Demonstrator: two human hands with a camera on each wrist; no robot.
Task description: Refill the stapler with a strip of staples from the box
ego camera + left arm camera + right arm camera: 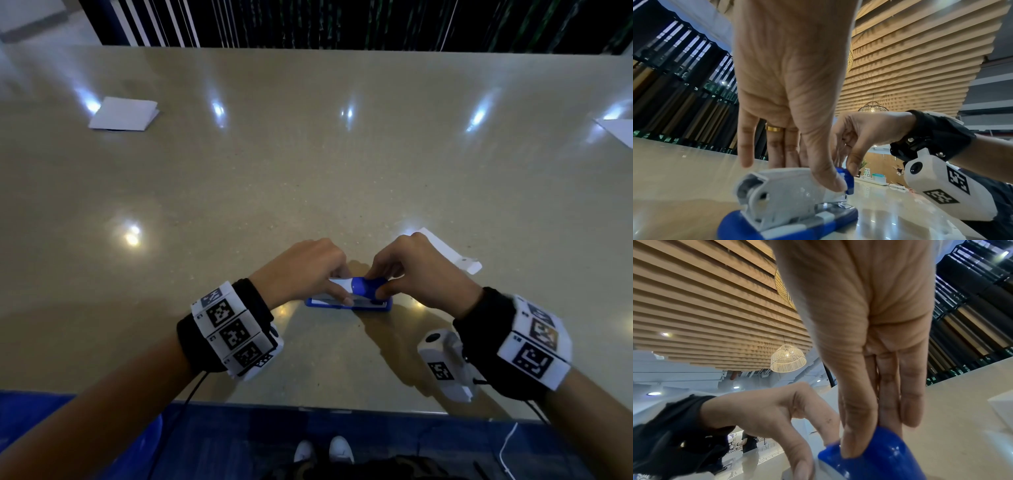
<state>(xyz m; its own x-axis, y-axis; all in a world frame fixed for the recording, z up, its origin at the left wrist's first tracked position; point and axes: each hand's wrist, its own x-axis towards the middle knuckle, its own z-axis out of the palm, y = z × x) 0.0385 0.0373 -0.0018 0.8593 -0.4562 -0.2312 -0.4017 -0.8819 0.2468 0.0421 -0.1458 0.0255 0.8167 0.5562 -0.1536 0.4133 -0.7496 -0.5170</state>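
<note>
Hands (pixel 305 270) (pixel 414 270) around stapler (pixel 356 294) on table (pixel 308 178)

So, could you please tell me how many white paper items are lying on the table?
3: a folded sheet at far left, a sheet cut off at the far right edge, and a flattened piece just beyond the right hand. More could lie outside the picture.

My table (pixel 308 178) is a glossy beige slab with ceiling lights glinting off it. The stapler (pixel 349 301) sits flat on it at 6 o'clock near my edge. A folded white sheet (pixel 123 114) lies at 10 o'clock, another white sheet (pixel 448 251) just past the stapler at 5, and a third (pixel 616 132) at 2.
</note>
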